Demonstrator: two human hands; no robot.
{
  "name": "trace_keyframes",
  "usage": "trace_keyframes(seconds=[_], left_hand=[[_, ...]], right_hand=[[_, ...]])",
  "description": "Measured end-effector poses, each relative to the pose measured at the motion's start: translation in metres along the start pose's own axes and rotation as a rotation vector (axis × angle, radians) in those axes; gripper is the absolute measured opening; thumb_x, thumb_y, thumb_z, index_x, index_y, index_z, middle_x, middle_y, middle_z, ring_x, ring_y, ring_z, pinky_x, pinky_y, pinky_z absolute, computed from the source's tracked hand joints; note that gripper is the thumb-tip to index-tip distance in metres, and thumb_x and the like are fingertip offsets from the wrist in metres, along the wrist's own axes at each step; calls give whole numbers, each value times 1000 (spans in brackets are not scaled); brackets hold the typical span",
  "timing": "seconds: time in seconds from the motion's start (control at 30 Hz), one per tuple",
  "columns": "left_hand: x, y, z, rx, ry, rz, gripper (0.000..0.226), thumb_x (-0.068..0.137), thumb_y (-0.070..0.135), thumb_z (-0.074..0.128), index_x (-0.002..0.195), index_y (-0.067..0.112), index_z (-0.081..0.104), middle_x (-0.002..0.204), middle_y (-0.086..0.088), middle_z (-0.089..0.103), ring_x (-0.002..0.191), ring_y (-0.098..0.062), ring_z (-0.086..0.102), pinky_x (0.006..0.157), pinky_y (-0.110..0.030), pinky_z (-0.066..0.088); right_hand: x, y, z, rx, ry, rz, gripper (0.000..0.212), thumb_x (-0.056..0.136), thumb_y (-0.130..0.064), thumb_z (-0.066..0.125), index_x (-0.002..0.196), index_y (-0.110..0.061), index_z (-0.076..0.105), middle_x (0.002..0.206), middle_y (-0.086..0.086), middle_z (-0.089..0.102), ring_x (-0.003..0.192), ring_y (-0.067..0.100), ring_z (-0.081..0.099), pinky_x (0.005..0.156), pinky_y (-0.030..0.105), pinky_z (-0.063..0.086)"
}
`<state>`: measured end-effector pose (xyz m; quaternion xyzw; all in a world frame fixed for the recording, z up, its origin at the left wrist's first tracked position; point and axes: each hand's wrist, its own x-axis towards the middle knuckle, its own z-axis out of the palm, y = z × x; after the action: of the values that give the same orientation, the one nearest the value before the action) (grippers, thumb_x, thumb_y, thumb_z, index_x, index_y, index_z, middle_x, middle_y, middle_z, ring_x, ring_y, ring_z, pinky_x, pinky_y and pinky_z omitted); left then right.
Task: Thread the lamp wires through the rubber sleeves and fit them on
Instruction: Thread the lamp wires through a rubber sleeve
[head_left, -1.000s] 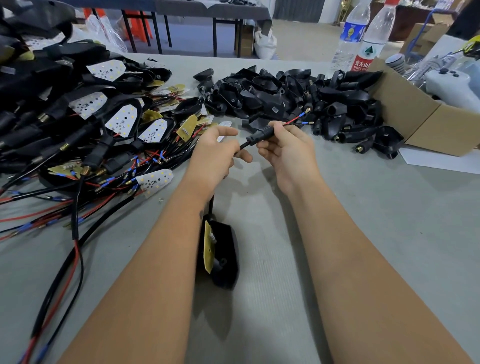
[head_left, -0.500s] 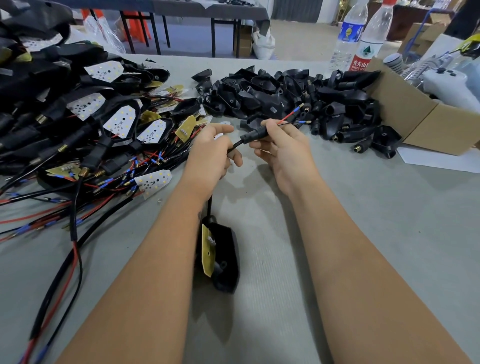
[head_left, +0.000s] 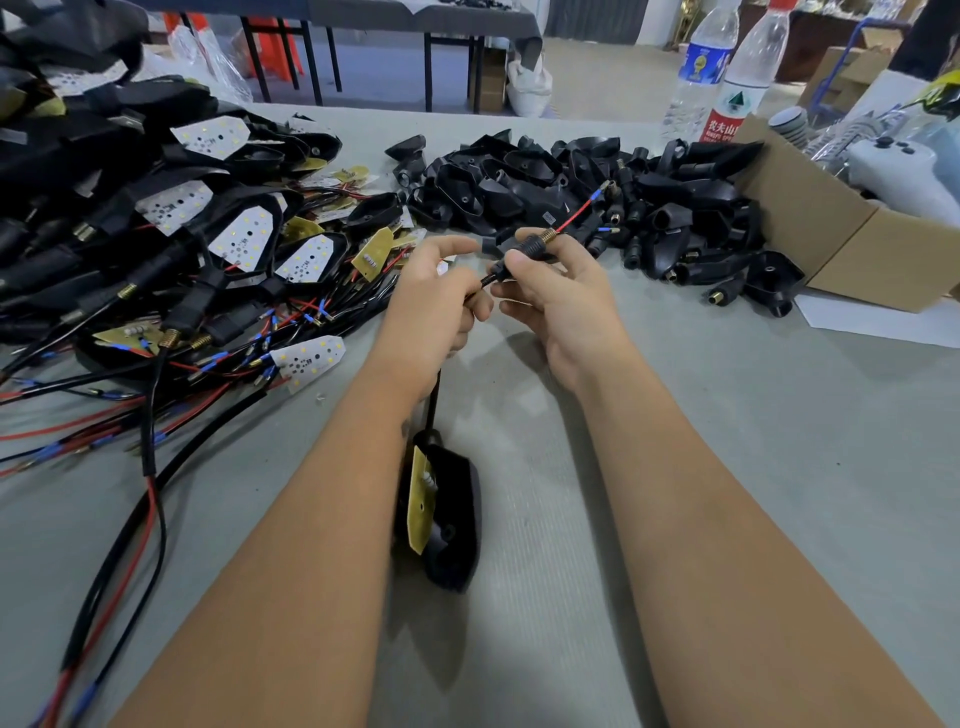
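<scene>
Rubber sleeve: a black rubber sleeve with a brass threaded end is held in the air above the middle of the table, tilted so that the brass end points up and to the right.
Lamp wires: a red wire and a blue-tipped one come out of the brass end toward the far side; a black cable leaves the lower end of the sleeve and runs into the left hand.
Right hand: the right hand pinches the sleeve between thumb and curled fingers, thumb on top.
Left hand: the left hand grips the black cable just beside the sleeve, with its lower fingers curled round it and the index finger stretched out toward the sleeve.
Lamp housing: a black lamp housing with a yellow circuit board on it lies on the table between the forearms, toward the near edge; the black cable runs from it up to the left hand.
Left side of table: a heap of wired lamps with white LED boards, with red, black and blue wires trailing toward the near left corner.
Far middle of table: a pile of loose black housings and sleeves, some with brass ends.
Far right of table: an open cardboard box, touching the pile, with a white sheet of paper under its near corner.
Far right edge: two plastic water bottles stand behind the box, one with a blue label and one with a red.
</scene>
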<state>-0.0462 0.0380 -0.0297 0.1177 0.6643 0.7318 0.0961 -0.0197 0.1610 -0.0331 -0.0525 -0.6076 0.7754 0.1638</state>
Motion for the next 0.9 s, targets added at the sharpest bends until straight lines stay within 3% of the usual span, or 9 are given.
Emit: trace_keyframes(seconds=[0.17, 0.37, 0.5, 0.6, 0.7, 0.8, 0.9], left_hand=[[0, 0, 2, 22, 7, 32, 34, 90, 2, 41, 104, 31, 49, 51, 3, 55, 38, -8, 30, 38, -19, 23], [0, -1, 0, 43, -81, 27, 45, 87, 1, 41, 121, 29, 48, 55, -1, 60, 39, -8, 30, 37, -18, 21], [1, -2, -1, 26, -107, 8, 41, 92, 3, 43, 123, 30, 46, 56, -1, 61, 40, -7, 30, 37, -19, 20], [0, -2, -1, -30, -81, -19, 39, 93, 4, 38, 124, 25, 47, 57, -6, 61, 41, -9, 28, 39, -20, 18], [2, -1, 0, -94, -55, -57, 32, 94, 9, 36, 118, 20, 53, 61, -6, 61, 41, -9, 28, 39, -19, 17], [2, -2, 0, -44, -92, -109, 27, 99, 19, 44, 119, 10, 60, 74, -10, 56, 44, -8, 26, 37, -16, 18], [1, -3, -2, 39, -150, -95, 18, 100, 22, 51, 97, 11, 65, 67, -4, 64, 43, -6, 34, 38, -15, 23]], right_hand=[[1, -1, 0, -1, 49, 56, 8, 92, -12, 63, 89, -8, 56, 61, -2, 65, 57, 14, 60, 59, 24, 50], [-2, -2, 0, 0, -18, 7, 7, 93, -9, 61, 99, -7, 58, 79, 16, 62, 56, 24, 55, 69, 36, 50], [-2, -3, 0, -46, -108, -16, 20, 91, -2, 52, 105, -13, 62, 69, 2, 64, 53, 18, 53, 62, 26, 50], [-1, -3, 1, -58, -112, 25, 22, 94, -15, 46, 100, -17, 67, 78, 2, 62, 68, 16, 55, 67, 26, 50], [2, -2, 1, -70, -63, 62, 33, 101, -29, 42, 94, -16, 71, 82, 5, 64, 69, 15, 55, 70, 26, 51], [2, 0, 4, -102, -40, 47, 29, 99, -23, 49, 87, -11, 73, 70, 2, 64, 57, 13, 48, 62, 23, 46], [3, 2, 1, -82, 92, 32, 22, 96, -19, 55, 87, -15, 75, 60, -9, 48, 57, 8, 39, 58, 21, 37]])
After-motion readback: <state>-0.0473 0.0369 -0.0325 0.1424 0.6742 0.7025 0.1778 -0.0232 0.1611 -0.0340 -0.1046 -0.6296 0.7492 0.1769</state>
